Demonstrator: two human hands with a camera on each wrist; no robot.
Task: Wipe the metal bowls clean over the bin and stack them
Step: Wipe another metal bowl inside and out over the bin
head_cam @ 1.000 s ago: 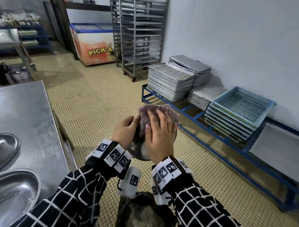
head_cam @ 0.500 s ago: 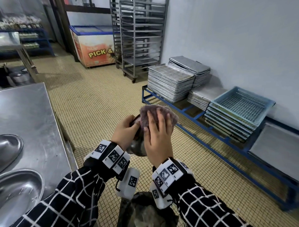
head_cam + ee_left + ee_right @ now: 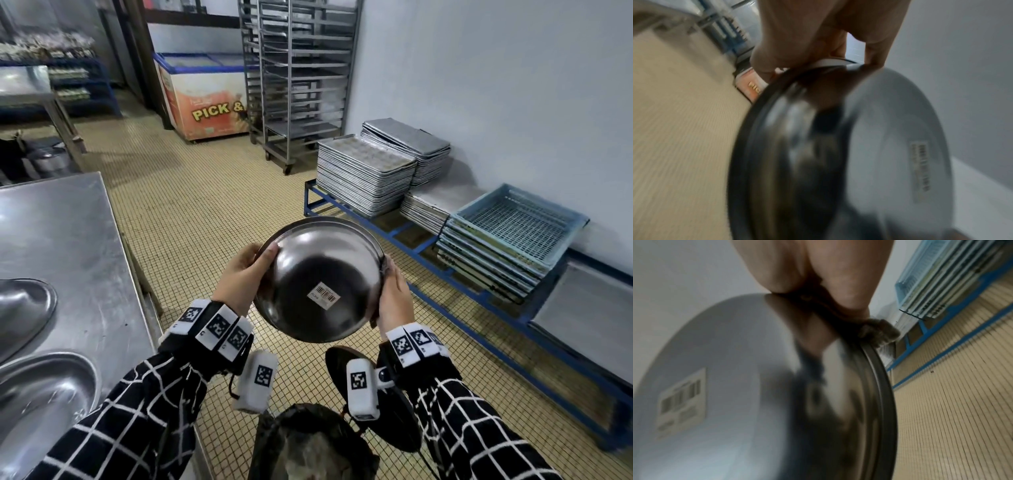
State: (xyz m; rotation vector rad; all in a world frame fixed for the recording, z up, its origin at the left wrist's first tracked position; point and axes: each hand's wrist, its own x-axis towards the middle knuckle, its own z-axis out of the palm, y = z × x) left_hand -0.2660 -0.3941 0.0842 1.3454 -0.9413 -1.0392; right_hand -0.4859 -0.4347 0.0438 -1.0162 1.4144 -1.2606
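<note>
Bowl (image 3: 318, 279) one, bottom toward me, gripped at its rim by my left hand (image 3: 239, 277) and right hand (image 3: 394, 298) above the bin (image 3: 308, 445). Two more bowls (image 3: 37, 401) on counter (image 3: 68, 233), cut off. Cloth (image 3: 877, 333) under right fingers, mostly hidden.

We note black sleeves (image 3: 144, 404) with a thin white grid pattern on both arms. Each wrist wears a white band (image 3: 214, 325) printed with black square code tags. Below each wrist hangs a small white camera box (image 3: 255, 385) bearing one tag, with thin black cables.
</note>
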